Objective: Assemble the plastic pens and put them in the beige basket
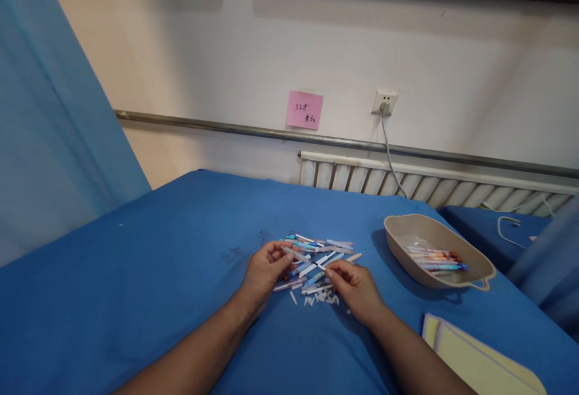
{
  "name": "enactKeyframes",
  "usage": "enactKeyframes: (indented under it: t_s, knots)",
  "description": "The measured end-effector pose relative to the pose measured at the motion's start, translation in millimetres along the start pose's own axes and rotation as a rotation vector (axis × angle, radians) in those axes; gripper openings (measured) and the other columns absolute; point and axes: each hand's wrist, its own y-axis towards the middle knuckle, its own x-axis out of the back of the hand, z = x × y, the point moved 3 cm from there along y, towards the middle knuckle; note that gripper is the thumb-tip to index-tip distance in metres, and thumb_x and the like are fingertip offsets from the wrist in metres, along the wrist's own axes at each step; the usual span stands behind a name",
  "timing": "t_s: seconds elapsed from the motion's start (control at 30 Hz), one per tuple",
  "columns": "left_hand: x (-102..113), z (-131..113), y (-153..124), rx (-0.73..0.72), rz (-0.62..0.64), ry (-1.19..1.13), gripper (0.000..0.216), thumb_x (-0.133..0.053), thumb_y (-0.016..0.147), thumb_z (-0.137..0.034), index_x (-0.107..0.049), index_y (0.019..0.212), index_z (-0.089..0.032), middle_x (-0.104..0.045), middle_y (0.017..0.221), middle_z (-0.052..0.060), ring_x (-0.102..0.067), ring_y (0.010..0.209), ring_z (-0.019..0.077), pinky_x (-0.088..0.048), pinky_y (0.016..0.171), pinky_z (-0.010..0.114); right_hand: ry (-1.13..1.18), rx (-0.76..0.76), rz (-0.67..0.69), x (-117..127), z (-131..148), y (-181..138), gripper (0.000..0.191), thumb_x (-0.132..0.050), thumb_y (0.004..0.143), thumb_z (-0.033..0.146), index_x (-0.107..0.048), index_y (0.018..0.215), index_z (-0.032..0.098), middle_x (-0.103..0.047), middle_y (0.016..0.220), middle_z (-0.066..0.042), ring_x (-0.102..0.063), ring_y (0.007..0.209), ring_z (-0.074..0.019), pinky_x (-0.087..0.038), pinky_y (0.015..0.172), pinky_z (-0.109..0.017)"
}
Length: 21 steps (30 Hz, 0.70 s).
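Note:
A loose pile of pens and pen parts (pixel 316 256) lies on the blue cloth of the table (pixel 181 262). My left hand (pixel 265 274) rests at the pile's left side, fingers curled around a white pen barrel (pixel 296 256). My right hand (pixel 357 286) sits at the pile's lower right, thumb and forefinger pinched on a thin white piece that reaches toward the left hand. Several small white caps or tips (pixel 321 298) lie scattered between my hands.
A beige oval tray (pixel 479 277) holding several assembled pens (pixel 434 258) stands to the right. Yellow paper pads (pixel 474 359) lie at the front right corner. A radiator, a wall socket with a cable and a pink sticky note (pixel 304 110) are behind.

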Motion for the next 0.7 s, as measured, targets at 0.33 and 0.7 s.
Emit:
enactKeyframes:
  t_s: [0.33, 0.7]
  knots:
    - [-6.4, -1.7, -4.0, 0.019, 0.06, 0.039, 0.036, -0.078, 0.061, -0.03, -0.057, 0.086, -0.015, -0.069, 0.089, 0.005, -0.063, 0.068, 0.0118, -0.051, 0.064, 0.023, 0.022, 0.015, -0.003, -0.7, 1.1, 0.1, 0.021, -0.055, 0.081, 0.035, -0.069, 0.077, 0.02, -0.057, 0.06, 0.002, -0.047, 0.055, -0.0125, -0.035, 0.054, -0.023]
    - [-26.3, 11.4, -17.0, 0.053, 0.252, 0.066, 0.033, -0.079, 0.059, -0.03, -0.056, 0.075, -0.014, -0.068, 0.066, 0.001, -0.061, 0.058, 0.0128, -0.047, 0.057, 0.023, 0.196, -0.072, -0.239, -5.6, 24.0, -9.4, 0.031, -0.058, 0.076, 0.051, -0.067, 0.072, 0.022, -0.06, 0.059, 0.001, -0.052, 0.058, -0.0152, -0.041, 0.056, -0.024]
